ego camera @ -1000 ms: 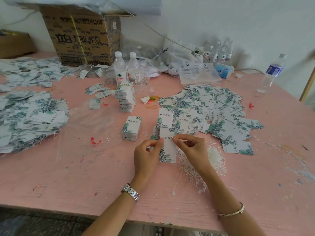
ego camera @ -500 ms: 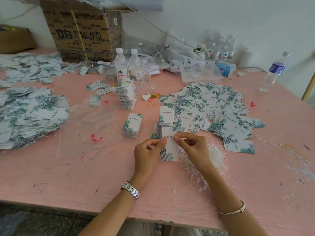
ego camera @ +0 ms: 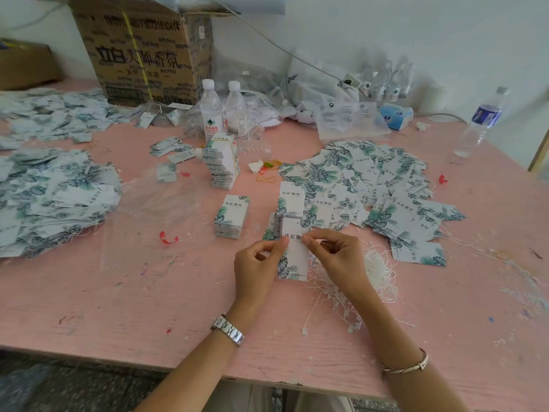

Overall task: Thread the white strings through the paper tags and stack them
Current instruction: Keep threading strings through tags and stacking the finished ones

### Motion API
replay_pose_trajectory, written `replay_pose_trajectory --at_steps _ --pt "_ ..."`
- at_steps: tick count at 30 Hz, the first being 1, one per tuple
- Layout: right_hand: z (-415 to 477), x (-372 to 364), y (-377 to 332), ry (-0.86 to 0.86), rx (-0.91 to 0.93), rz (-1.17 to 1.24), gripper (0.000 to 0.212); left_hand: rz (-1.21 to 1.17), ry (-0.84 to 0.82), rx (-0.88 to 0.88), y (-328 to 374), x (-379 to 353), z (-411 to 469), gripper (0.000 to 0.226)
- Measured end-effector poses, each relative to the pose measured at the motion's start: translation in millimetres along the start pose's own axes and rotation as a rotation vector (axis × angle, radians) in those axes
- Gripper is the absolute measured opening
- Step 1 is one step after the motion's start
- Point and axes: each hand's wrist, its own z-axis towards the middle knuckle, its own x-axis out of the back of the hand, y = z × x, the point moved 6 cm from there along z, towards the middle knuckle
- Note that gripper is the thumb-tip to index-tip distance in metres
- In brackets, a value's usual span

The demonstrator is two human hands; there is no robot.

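1. A paper tag (ego camera: 294, 260) is held over the desk (ego camera: 148, 292), pinched at its left edge by the left hand (ego camera: 255, 263) and near its top by the right hand (ego camera: 335, 257).
2. White strings (ego camera: 377, 275) are heaped just beside the right hand.
3. A stack of tags (ego camera: 231, 217) is set beyond the left hand.
4. Loose tags (ego camera: 371, 179) are spread farther back.

Pink table (ego camera: 89, 307) w/ white wall (ego camera: 386, 31) behind.

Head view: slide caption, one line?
Left hand and right hand pinch a paper tag beside loose white strings on the pink table.
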Motion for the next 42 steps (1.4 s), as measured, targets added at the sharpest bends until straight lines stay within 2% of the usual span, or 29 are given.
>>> replay_pose_trajectory --at_steps 3,7,12,17,20,22,25,31,35,42 --pt "-0.2 0.4 -2.0 0.004 0.009 -0.015 0.015 0.009 -0.002 0.011 -1.3 0.4 0.8 0.024" --pt "-0.1 0.1 -3.1 0.003 0.009 -0.009 0.018 -0.005 -0.014 0.006 2.4 -0.1 -1.5 0.029" --pt "-0.3 0.5 -3.7 -0.012 0.005 0.006 0.010 -0.013 -0.026 0.040 0.9 -0.3 -1.8 0.018" --pt "2.1 9.8 -9.2 0.016 0.006 0.243 0.010 -0.068 -0.055 0.047 6.7 -2.1 -5.4 0.025" --pt "5.1 18.7 -6.5 0.041 -0.045 0.293 0.007 -0.100 -0.103 0.055 9.1 -3.6 -8.2 0.028" --pt "5.5 17.8 -6.2 0.018 -0.055 0.278 0.006 -0.109 -0.134 0.049 10.8 -5.0 -10.6 0.029" --pt "4.6 12.6 -5.8 -0.020 -0.065 0.284 0.016 -0.123 -0.175 0.056 14.1 -9.2 -13.9 0.030" --pt "3.3 5.3 -10.3 -0.162 -0.055 0.322 0.014 -0.165 -0.206 0.125 17.9 -11.6 -17.8 0.034" --pt "3.9 5.3 -6.0 -0.195 -0.059 0.317 0.019 -0.194 -0.258 0.167 19.9 -14.6 -20.4 0.027" --pt "3.9 5.1 -5.8 -0.234 -0.028 0.324 0.027 -0.223 -0.301 0.166 21.9 -16.5 -21.5 0.028"
